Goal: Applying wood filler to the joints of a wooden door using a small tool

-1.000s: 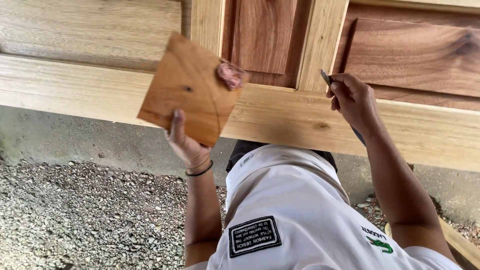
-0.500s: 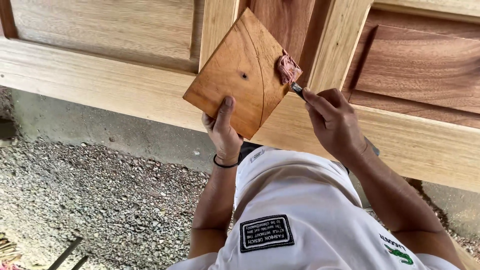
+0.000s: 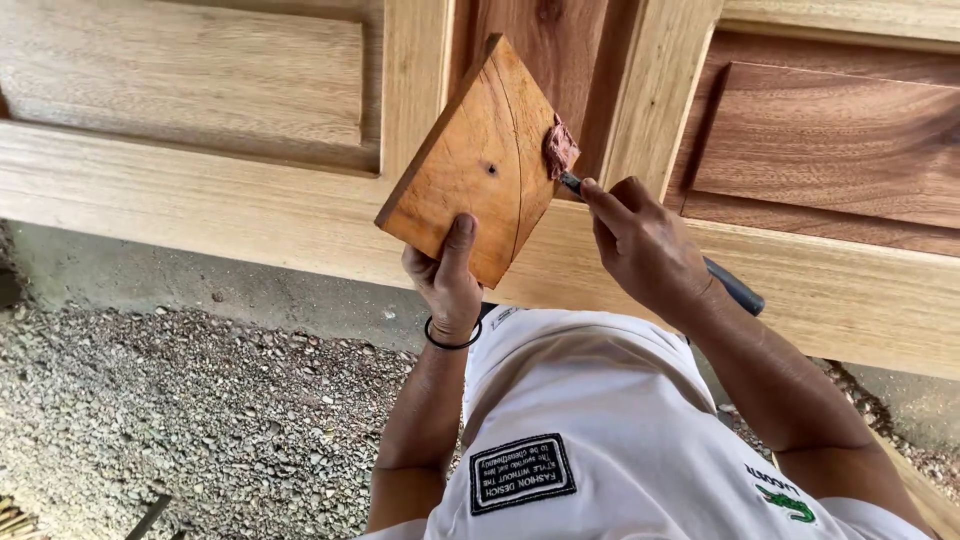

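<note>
L hand [image 3: 447, 285] clamps wood board [image 3: 478, 165], R hand [image 3: 645, 245] pinches putty knife [image 3: 735, 288] loading filler [image 3: 559, 148] at board's edge; next, scoop w/ light scrape.

Labels on the white shorts

A black rectangular patch [image 3: 522, 473] with a white border sits on the white shorts [image 3: 600, 400]; a small green emblem [image 3: 789, 503] lies toward their right edge.

Square wooden board [image 3: 470, 165]: orange-brown, curved grain lines, one small dark knot near centre; held tilted, one corner up. Lump of reddish-brown putty [image 3: 559, 148] sits at its right edge. Thin tool [image 3: 650, 235] with dark blue handle lies slanted, metal tip touching the putty.
</note>
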